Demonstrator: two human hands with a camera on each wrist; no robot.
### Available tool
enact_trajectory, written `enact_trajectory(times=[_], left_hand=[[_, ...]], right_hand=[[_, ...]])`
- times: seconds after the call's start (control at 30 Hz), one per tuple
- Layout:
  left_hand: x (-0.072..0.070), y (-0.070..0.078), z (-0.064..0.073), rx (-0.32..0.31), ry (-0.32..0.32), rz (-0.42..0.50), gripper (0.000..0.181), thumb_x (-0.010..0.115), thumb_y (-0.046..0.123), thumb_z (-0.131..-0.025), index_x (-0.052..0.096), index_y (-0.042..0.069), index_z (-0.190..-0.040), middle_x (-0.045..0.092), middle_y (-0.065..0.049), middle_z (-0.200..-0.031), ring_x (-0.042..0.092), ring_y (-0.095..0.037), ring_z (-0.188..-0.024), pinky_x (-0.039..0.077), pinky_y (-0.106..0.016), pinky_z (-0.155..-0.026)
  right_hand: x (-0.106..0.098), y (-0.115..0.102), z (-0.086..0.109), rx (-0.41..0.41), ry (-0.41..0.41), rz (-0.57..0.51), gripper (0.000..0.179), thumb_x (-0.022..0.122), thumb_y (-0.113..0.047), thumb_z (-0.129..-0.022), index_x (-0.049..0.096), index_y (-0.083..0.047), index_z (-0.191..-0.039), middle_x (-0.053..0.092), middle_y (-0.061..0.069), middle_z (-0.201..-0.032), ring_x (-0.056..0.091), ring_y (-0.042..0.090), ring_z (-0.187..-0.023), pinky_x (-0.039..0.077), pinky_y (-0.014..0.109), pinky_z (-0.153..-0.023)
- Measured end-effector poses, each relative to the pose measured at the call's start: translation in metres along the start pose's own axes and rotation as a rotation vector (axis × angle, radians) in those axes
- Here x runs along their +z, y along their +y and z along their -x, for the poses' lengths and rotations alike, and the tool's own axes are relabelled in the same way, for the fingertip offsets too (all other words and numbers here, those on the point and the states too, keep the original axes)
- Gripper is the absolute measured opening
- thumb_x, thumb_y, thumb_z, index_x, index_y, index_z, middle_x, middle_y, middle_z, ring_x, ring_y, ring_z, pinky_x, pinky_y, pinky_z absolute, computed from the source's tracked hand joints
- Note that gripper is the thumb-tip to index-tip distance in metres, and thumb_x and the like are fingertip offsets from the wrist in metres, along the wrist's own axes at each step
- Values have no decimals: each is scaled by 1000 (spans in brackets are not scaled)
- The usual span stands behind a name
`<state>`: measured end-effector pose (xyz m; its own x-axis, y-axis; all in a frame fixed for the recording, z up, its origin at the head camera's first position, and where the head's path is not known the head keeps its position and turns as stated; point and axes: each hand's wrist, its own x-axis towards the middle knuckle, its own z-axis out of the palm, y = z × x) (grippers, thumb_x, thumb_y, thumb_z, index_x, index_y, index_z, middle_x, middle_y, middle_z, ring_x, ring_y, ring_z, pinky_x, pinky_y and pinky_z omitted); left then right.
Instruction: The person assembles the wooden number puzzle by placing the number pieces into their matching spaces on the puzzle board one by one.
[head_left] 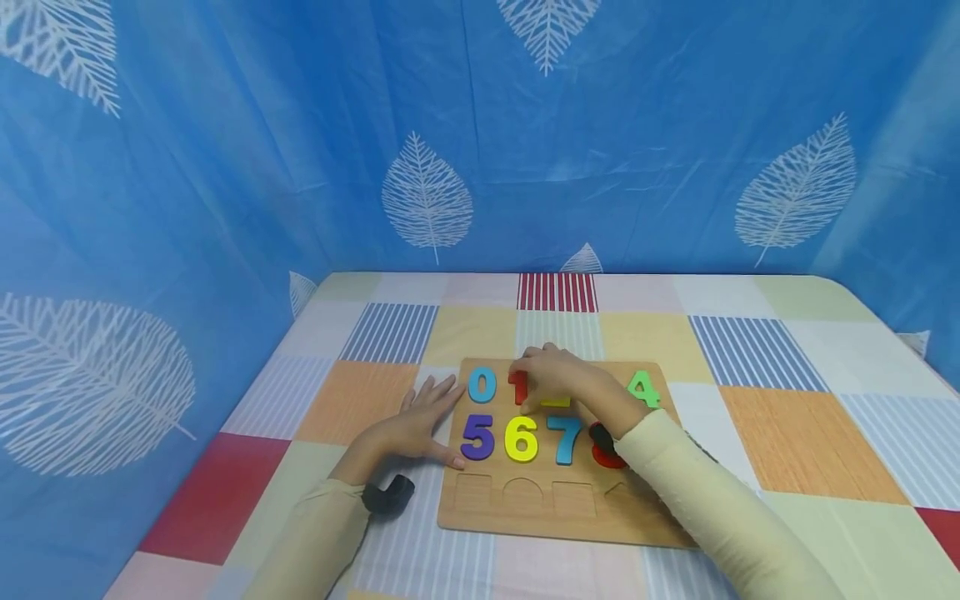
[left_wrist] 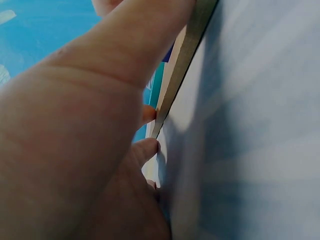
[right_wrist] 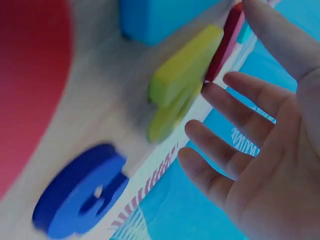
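A wooden number board [head_left: 517,523] lies on the table with coloured number pieces in two rows. My right hand [head_left: 558,377] reaches over the top row and pinches the red number 1 [head_left: 519,387] lengthwise, thumb at its near end and fingertips at its far end. Beside it is the yellow number 2 [right_wrist: 185,82], partly covered in the head view. The dark blue number 3 [right_wrist: 80,192] shows only in the right wrist view. My left hand [head_left: 420,423] lies spread at the board's left edge, thumb and fingertips touching it by the light blue 0 [head_left: 482,385] and purple 5 [head_left: 477,437].
The yellow 6 [head_left: 521,439], blue 7 [head_left: 564,439] and red 8 [head_left: 606,459] sit in the second row, the 8 partly behind my right wrist. A green 4 [head_left: 643,390] is at top right. Shallow shape recesses line the near edge. A patchwork cloth [head_left: 810,450] covers the table; blue curtains hang behind.
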<state>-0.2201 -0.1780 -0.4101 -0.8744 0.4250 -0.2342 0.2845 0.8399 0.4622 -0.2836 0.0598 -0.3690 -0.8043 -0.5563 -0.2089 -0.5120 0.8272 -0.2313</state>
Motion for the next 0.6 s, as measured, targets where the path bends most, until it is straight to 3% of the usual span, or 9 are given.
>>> enact_trajectory(times=[0.17,0.3,0.5,0.6], left_hand=[[1,-3,-1,19,-7,6,109,76,52,-64,15,16,-147,5,-7,-155,-10,-34,-141,-7,-54,-112],[0,-9,1,23,1,-3,109,75,52,-64,16,15,-147,5,-9,-155,-9,-36,-140,-6,-56,-111],[-2,-17,10,0,5,11,108,75,52,-65,16,11,-147,9,-10,-154,-6,-36,-140,-2,-56,-112],[-7,-24,18,-39,-2,14,105,72,55,-67,17,14,-147,11,-9,-154,-2,-34,-141,4,-56,-112]], right_hand=[[-9,25,14,10,4,25,76,72,-42,-74,42,-9,-136,48,14,-134,41,37,-120,39,55,-97],[-17,57,33,39,23,6,78,68,-41,-79,36,-2,-138,39,23,-139,34,46,-125,33,61,-99],[-22,121,79,110,107,-145,81,64,-36,-83,25,9,-139,27,36,-139,24,54,-125,25,65,-99],[-26,148,101,189,153,-153,87,60,-40,-85,16,11,-140,19,38,-140,18,56,-126,20,69,-98]])
